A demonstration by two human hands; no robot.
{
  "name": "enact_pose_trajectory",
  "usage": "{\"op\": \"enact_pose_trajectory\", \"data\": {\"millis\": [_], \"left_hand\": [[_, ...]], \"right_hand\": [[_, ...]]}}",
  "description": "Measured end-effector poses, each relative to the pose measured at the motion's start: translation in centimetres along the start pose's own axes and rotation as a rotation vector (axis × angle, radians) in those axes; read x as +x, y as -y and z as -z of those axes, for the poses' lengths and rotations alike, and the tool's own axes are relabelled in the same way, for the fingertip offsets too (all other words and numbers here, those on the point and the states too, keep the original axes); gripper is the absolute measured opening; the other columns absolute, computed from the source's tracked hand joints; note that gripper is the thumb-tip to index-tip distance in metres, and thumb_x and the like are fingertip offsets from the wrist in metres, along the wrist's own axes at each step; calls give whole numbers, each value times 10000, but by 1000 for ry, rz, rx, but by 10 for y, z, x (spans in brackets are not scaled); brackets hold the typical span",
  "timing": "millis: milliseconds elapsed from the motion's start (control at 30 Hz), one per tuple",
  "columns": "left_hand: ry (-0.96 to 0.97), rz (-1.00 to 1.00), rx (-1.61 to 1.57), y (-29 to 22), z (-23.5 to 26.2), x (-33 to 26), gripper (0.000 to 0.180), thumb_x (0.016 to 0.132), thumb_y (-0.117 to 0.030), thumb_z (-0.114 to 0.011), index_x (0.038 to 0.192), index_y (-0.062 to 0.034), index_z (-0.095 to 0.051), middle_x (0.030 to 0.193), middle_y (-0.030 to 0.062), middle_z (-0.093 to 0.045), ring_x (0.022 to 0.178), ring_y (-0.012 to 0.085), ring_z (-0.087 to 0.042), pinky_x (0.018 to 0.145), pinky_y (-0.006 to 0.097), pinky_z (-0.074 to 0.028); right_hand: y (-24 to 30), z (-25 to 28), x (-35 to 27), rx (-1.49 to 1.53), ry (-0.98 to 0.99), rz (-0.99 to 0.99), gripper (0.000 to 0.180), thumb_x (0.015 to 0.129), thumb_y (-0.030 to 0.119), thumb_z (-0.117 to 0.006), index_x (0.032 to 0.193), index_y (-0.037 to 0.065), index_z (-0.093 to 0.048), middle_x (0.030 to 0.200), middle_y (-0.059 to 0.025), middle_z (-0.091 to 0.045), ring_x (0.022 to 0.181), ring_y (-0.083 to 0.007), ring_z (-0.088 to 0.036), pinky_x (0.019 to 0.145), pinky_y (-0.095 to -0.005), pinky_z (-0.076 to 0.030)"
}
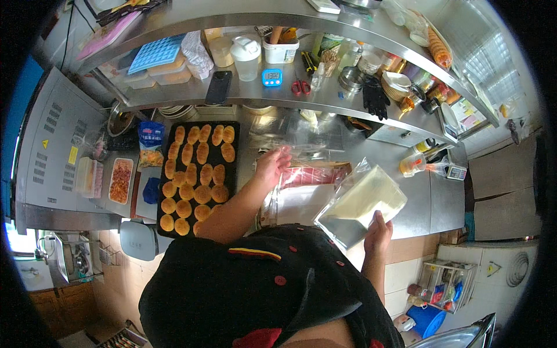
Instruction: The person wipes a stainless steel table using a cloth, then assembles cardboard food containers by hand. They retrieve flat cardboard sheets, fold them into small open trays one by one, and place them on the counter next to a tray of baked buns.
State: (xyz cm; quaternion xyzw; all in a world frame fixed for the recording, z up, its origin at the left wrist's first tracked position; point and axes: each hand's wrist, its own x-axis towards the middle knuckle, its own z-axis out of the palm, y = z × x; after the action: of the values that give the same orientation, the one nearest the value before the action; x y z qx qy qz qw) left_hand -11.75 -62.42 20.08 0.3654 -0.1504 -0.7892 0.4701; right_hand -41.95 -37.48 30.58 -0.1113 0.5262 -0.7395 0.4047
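Note:
On the right, my right hand (378, 231) grips the lower right edge of a flat pale-yellow slab in clear plastic (371, 200), thumb on top. The pack is tilted, with loose wrap sticking out at its upper corner; what the slab is, I cannot tell. My left hand (272, 166) is raised over the counter, its fingers loosely bent and apart, with nothing visible in them. Close by lies an open box with red lining and clear wrap (310, 176). Beyond it are crumpled clear plastic bags (313, 132). Left of my forearm, a black baking tray (229, 168) holds rows of golden-brown buns (202, 194).
A steel shelf (325, 102) crosses above the counter, carrying a blue timer (271, 78), phone (219, 87), red-handled scissors (300, 87) and black glove (376, 98). A white tray of chopped filling (121, 181) sits left. An orange-capped bottle (412, 165) stands right.

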Motion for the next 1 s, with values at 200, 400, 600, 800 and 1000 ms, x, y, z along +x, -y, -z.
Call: {"op": "enact_pose_trajectory", "data": {"millis": [200,400,600,800,1000], "left_hand": [[-63,-36,57,-6,-31,34,209,981,-270,-707,1095,-98,-676,1106,68,-728,925,194,-682,771,355,-566],[-205,215,334,0,-44,35,492,958,-390,-723,1262,-16,-625,1143,137,-697,970,250,-704,808,384,-610],[232,190,828,18,-44,-22,488,1055,-399,-549,1383,-40,-577,1236,98,-677,1028,161,-668,848,333,-564],[4,157,528,36,-16,-55,391,1053,-351,-572,1330,-80,-625,1187,94,-692,1019,176,-663,894,325,-534],[-123,69,484,7,-11,-96,269,1027,-260,-626,1157,-28,-666,944,8,-651,843,118,-610,759,300,-508]], "right_hand": [[0,20,27,-17,3,-61,293,945,2,-663,1225,-8,-580,1126,-96,-687,1017,-185,-647,911,-310,-499],[-4,-5,59,-35,18,-173,302,947,5,-656,1238,-7,-574,1093,-68,-682,976,-161,-636,864,-289,-490],[-27,-48,85,-55,127,-286,274,940,40,-689,1196,7,-597,1038,-42,-683,918,-129,-636,795,-276,-501],[-59,-103,110,-199,478,-427,377,947,7,-655,1313,-4,-564,1210,-98,-674,1101,-213,-631,979,-358,-479],[-92,-146,91,-305,644,-427,470,955,65,-647,1401,19,-504,1319,-82,-616,1210,-203,-568,1040,-358,-434]]}}
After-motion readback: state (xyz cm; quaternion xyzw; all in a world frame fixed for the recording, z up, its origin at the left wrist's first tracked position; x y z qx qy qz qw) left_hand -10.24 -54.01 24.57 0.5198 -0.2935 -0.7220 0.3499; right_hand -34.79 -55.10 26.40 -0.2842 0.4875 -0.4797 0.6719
